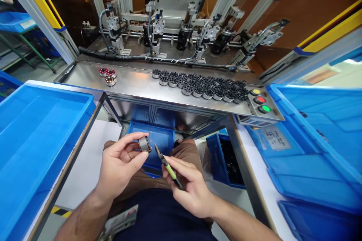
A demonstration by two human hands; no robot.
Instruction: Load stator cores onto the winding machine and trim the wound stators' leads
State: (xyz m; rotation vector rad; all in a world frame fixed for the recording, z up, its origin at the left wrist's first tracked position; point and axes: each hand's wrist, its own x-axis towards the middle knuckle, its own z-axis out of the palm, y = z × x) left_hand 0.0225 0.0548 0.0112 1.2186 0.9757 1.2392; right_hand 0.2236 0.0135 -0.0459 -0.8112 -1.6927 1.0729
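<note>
Between the thumb and fingers of my left hand (121, 163) is a small round motor part (144, 144), a silvery ring with a dark toothed edge turned to the right. My right hand (190, 182) grips a pair of cutting pliers (169, 167) with green and black handles. Their dark tip points up and left, a short gap from the motor part. Both hands are above my lap, in front of the steel bench ledge (135, 83).
Rows of black-topped motor parts (202, 84) cover the ledge's right half; three copper or red-wound ones (110, 79) sit left. Push buttons (264, 109) are at its right end. Blue trays flank me, one left (92, 101). A blue crate (213, 158) stands low right. Fixtures (158, 28) stand behind.
</note>
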